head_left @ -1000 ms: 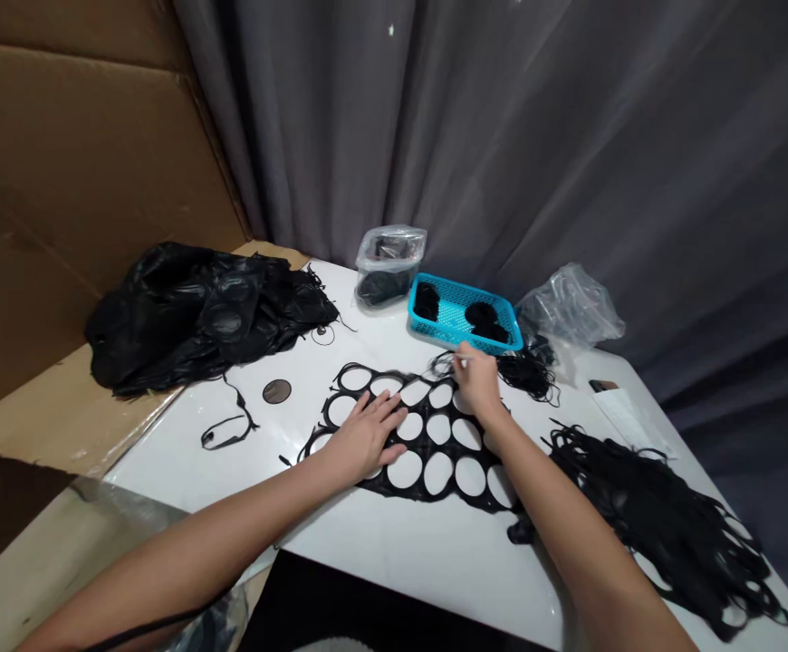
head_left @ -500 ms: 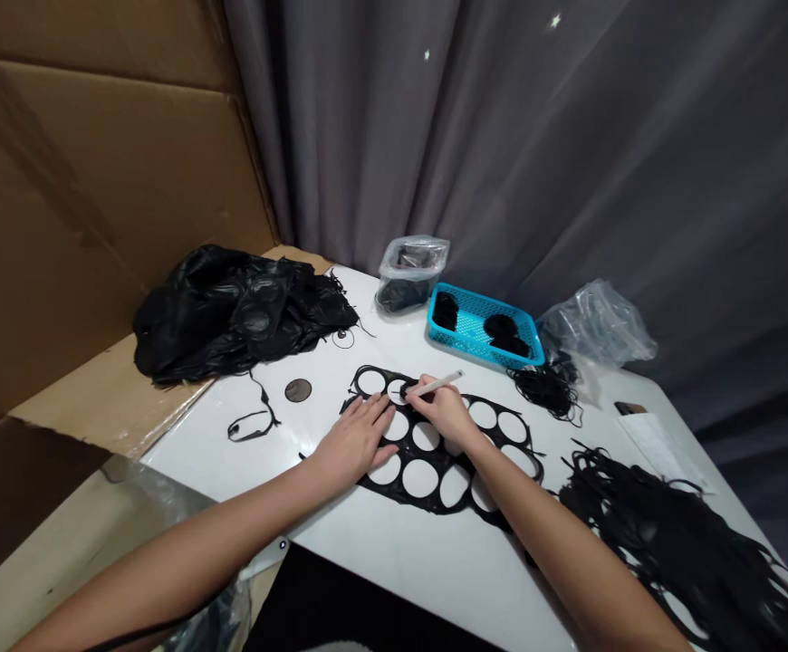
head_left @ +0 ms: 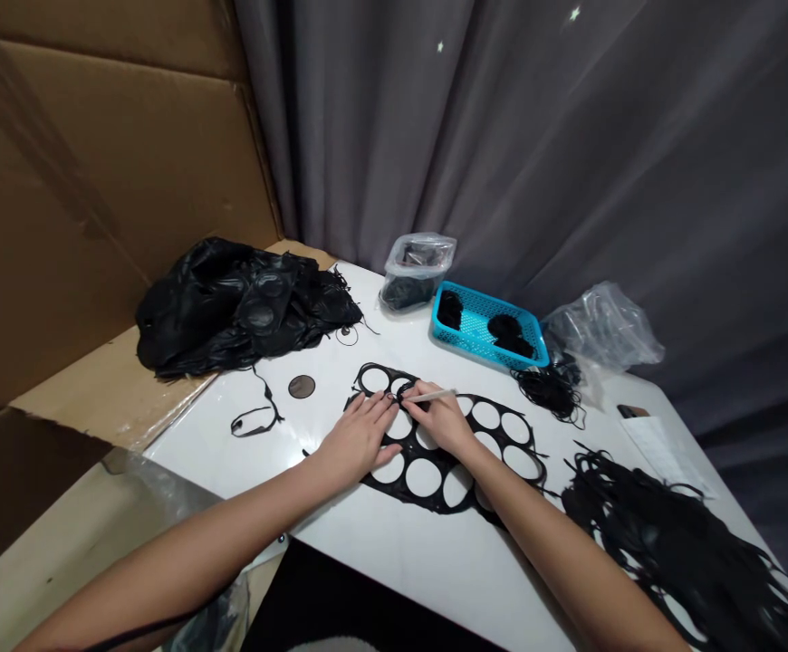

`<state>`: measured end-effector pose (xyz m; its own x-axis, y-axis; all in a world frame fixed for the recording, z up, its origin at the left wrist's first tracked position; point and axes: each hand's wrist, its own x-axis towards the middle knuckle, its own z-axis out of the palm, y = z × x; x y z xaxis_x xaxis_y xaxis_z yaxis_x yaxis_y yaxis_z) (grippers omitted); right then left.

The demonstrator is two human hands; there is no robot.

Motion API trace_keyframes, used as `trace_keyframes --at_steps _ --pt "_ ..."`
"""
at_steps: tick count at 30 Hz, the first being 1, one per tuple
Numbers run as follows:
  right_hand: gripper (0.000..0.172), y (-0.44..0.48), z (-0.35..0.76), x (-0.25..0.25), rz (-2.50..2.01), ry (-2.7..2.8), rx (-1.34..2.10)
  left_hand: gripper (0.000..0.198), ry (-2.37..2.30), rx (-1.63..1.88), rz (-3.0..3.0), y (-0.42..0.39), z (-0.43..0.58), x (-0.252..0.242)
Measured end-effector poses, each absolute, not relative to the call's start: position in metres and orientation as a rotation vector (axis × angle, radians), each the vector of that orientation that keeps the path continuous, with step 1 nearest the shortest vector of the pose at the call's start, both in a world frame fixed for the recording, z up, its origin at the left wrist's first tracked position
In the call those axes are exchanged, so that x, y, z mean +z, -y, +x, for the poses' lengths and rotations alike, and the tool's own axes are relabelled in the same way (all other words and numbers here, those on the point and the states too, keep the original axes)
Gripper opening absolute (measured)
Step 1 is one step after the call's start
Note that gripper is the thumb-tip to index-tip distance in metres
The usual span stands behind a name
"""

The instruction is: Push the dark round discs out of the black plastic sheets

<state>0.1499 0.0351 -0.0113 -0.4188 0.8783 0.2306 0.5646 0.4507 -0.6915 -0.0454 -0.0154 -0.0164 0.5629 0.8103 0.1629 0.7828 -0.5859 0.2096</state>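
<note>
A black sheet (head_left: 427,450) with rows of round holes lies flat on the white table in front of me. My left hand (head_left: 360,437) rests palm down on its left part, fingers stretched out. In my right hand (head_left: 440,421), pinched like a pencil, is a slim, pale pen-like tool (head_left: 437,395). It slants low to the right, and its tip is at the edge of a hole near my left fingertips. The tip itself is too small to make out. My right forearm covers part of the sheet's lower right.
A blue basket (head_left: 489,340) with black pieces stands behind, beside a clear plastic container (head_left: 418,270) and a plastic bag (head_left: 606,326). Black material is heaped (head_left: 245,312) at left; black scraps (head_left: 679,543) lie at right. A dark disc (head_left: 302,387) lies left of the sheet.
The pen-like tool has tipped lower, its back end coming down, as my right fingers shifted slightly. My left hand keeps its place on the sheet. The whole view has moved a little.
</note>
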Motion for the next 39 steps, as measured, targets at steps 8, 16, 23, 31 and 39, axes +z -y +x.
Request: trace_keyframes --at_steps 8,16,23,31,39 --pt "0.015 -0.071 0.182 -0.009 -1.427 2.148 0.084 0.054 -1.337 0.414 2.616 0.015 -0.047 -0.015" --pt "0.02 -0.102 0.191 0.008 -1.584 1.682 0.405 0.057 -1.299 0.431 2.615 0.017 -0.053 -0.011" --pt "0.017 -0.068 0.117 0.003 -1.276 1.963 0.869 0.049 -1.427 0.478 2.654 0.026 -0.069 -0.013" --pt "0.009 -0.061 0.109 -0.001 -1.17 2.047 0.95 0.052 -1.392 0.48 2.617 0.027 -0.074 -0.015" --pt "0.012 -0.057 0.105 0.002 -1.147 2.114 0.9 0.051 -1.324 0.501 2.637 0.022 -0.073 -0.007"
